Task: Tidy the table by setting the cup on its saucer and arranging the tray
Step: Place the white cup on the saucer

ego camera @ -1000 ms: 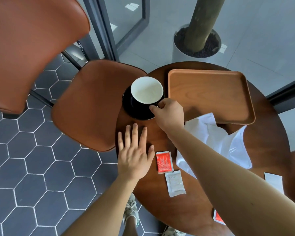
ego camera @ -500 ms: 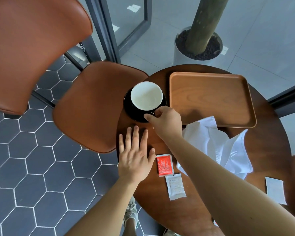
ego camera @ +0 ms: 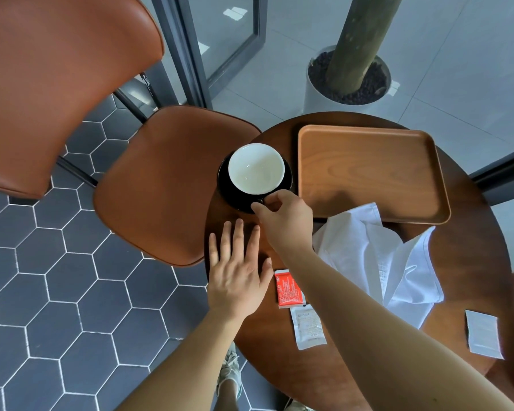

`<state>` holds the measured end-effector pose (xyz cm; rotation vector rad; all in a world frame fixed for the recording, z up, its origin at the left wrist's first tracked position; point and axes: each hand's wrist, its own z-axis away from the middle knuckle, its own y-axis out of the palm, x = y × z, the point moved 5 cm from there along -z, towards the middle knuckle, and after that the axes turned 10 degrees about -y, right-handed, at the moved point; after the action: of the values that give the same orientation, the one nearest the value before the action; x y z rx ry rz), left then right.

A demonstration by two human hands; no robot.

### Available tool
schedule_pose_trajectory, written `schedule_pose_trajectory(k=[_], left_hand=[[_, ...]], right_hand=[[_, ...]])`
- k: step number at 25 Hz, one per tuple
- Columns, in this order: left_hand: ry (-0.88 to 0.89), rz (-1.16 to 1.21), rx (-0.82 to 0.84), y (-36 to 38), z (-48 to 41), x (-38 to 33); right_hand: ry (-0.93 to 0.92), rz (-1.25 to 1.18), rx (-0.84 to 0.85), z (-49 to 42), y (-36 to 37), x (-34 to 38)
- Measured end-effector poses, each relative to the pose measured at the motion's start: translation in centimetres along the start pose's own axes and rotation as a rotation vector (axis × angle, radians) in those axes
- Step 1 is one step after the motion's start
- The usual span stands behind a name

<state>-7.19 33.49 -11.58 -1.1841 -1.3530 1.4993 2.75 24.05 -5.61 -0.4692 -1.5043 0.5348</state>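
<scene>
A cup [ego camera: 256,168], white inside and black outside, sits on a black saucer [ego camera: 226,185] near the left edge of the round wooden table [ego camera: 469,238]. My right hand [ego camera: 285,216] pinches the cup's handle at the saucer's near side. My left hand [ego camera: 237,274] lies flat on the table just below the saucer, fingers spread, holding nothing. An empty wooden tray [ego camera: 371,173] lies to the right of the cup.
A crumpled white napkin [ego camera: 380,256] overlaps the tray's near edge. A red sachet [ego camera: 288,289] and two white sachets [ego camera: 307,327] [ego camera: 484,333] lie nearer me. A brown leather chair [ego camera: 166,185] stands against the table's left side. A potted tree trunk [ego camera: 350,72] stands behind glass.
My right hand has stayed on the cup's handle while the cup settled centred on the saucer. My left hand has barely moved. The view shifted slightly.
</scene>
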Motion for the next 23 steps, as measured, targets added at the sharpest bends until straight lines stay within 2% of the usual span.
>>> schedule_pose_trajectory(k=[23], left_hand=[[0.006, -0.005, 0.034, -0.3, 0.1, -0.1]], right_hand=[[0.078, -0.066, 0.047, 0.1, 1.3, 0.7]])
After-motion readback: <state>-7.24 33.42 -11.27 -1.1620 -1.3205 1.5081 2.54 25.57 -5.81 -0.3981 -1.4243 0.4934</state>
